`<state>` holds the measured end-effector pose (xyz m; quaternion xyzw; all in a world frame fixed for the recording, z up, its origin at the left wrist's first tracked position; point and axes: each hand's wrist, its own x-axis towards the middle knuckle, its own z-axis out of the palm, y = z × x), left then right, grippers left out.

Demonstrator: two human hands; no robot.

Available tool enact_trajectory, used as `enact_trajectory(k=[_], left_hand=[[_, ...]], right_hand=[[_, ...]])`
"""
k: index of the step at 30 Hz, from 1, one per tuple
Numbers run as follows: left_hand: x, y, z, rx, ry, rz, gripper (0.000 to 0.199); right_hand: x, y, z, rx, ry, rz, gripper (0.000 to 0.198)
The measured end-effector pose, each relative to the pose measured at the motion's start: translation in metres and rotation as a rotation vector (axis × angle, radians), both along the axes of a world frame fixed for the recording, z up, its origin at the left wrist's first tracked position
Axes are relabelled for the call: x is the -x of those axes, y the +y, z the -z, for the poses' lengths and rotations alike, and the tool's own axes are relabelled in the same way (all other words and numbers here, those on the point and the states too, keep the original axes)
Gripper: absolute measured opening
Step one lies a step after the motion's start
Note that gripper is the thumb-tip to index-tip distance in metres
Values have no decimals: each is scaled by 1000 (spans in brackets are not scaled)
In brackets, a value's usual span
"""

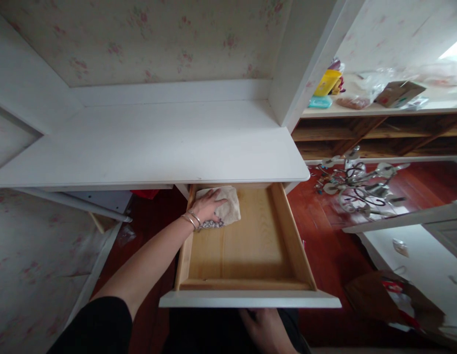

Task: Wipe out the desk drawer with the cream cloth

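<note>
A beige cloth (230, 206) with a patterned edge lies in the back left corner of a pulled-out wooden drawer (258, 246). My left hand (210, 205) presses on it from above, thumb apart and fingers curved over the fabric against the left side. Two thin bangles circle that wrist. Below the drawer's white front panel (250, 299) is my right hand (267, 327), near my dark clothing. Its fingers are partly hidden, so whether it touches the panel from beneath cannot be told.
Above the drawer spreads a white desk top (169, 142). On the red floor at right stand a chandelier (361, 184) and a brown bag (390, 300), beside a white panelled piece (405, 250). A low shelf (376, 132) carries a yellow container (327, 82) and a cardboard box (398, 93).
</note>
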<state>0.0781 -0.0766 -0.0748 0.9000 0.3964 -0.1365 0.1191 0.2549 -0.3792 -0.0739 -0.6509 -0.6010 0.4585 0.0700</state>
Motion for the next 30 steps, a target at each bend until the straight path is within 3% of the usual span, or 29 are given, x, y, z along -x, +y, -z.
enact_trajectory(k=[4,11,17,23,30], left_hand=[[-10,-14,-8,-72,38,-51,81],[-24,-1,0,165,36,-7,83],[-90,-3,7,200,-33,108,83],[-154,-9,18,136,-102,147,78],[-149,-30,14,104,-158,143,73]], right_hand=[[-2,2,1,8,12,-5,35],[-3,4,-4,15,72,22,36],[-4,3,0,11,46,24,36],[-5,4,1,9,83,17,35],[-4,1,0,21,96,45,35]])
